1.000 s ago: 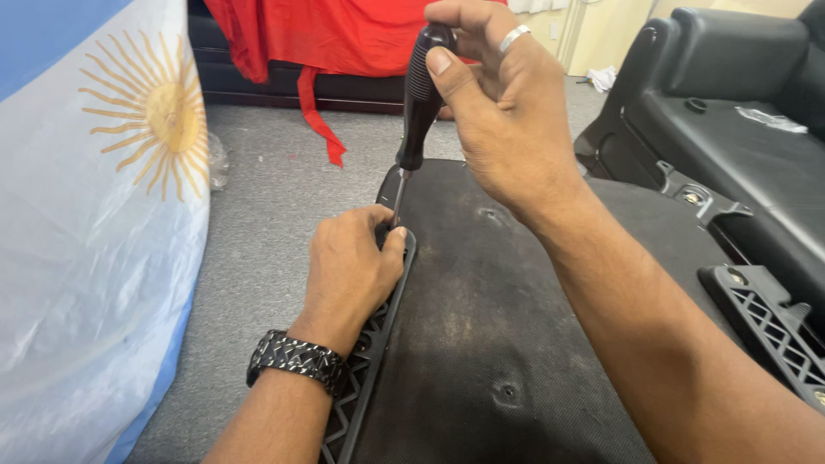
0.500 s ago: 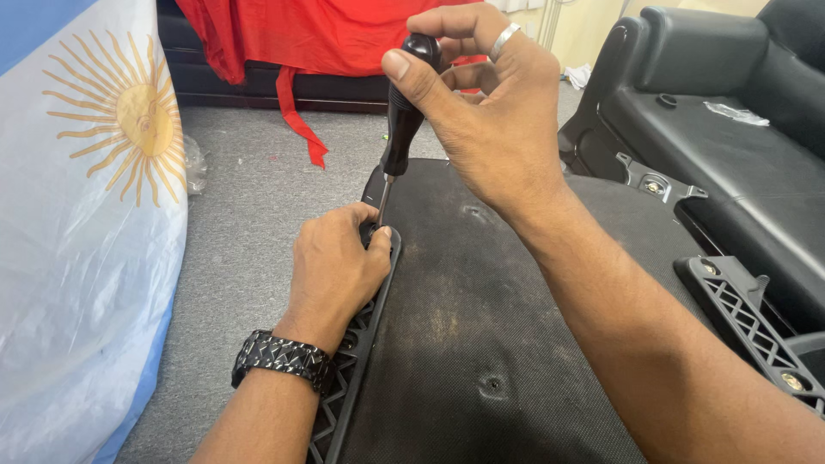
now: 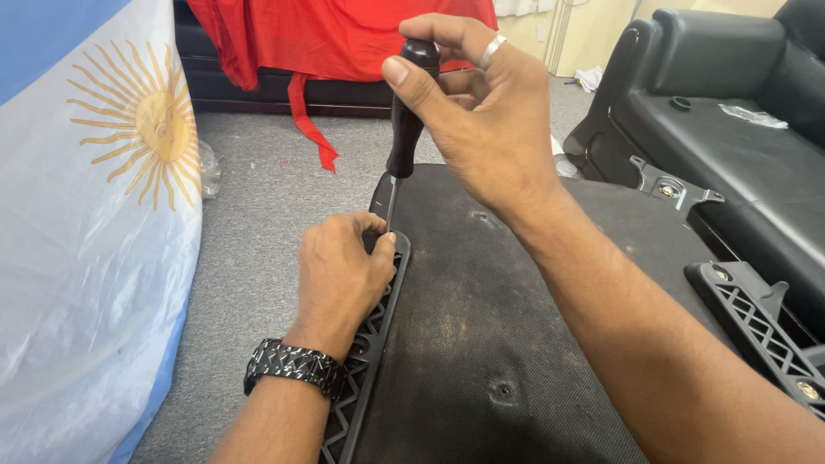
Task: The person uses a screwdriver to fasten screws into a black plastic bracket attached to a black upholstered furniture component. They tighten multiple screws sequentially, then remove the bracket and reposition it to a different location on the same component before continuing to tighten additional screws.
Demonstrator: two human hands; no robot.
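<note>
My right hand (image 3: 490,120) clenches the black screwdriver (image 3: 404,120) upright over the ribbed plastic bracket (image 3: 365,361), which my left hand (image 3: 344,275) grasps, steadying it beside the tip.

one screwdriver (image 3: 406,120), two lattice brackets (image 3: 365,361), one watch (image 3: 290,365)

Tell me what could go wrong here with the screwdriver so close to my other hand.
The screwdriver tip sits right by the fingers of the left hand steadying the plastic bracket; a slip could jab them. The right hand grips only the handle's top, so the shaft may tilt off the screw. Hard pressure might crack the latticed bracket.
</note>
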